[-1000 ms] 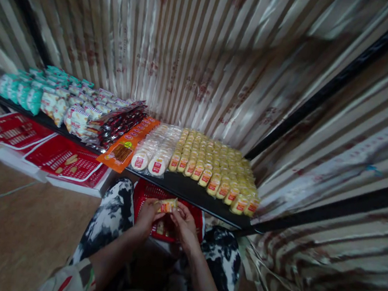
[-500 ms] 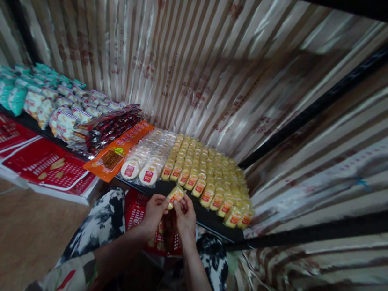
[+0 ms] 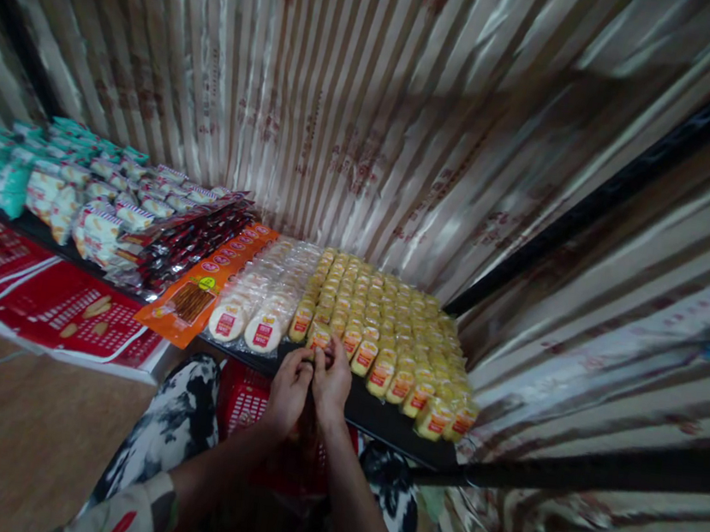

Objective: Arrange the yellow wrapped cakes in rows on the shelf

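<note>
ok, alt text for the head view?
Left hand and right hand are at a yellow pack fronting rows of similar packs on a black shelf. To the left are white round packs, then an orange bag; striped sheeting hangs behind.

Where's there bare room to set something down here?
Black shelf: a narrow front strip before the yellow packs, right of the right hand. Brown floor: left of the patterned trousers. Crowded: behind that strip, and leftward to the teal packs.
</note>
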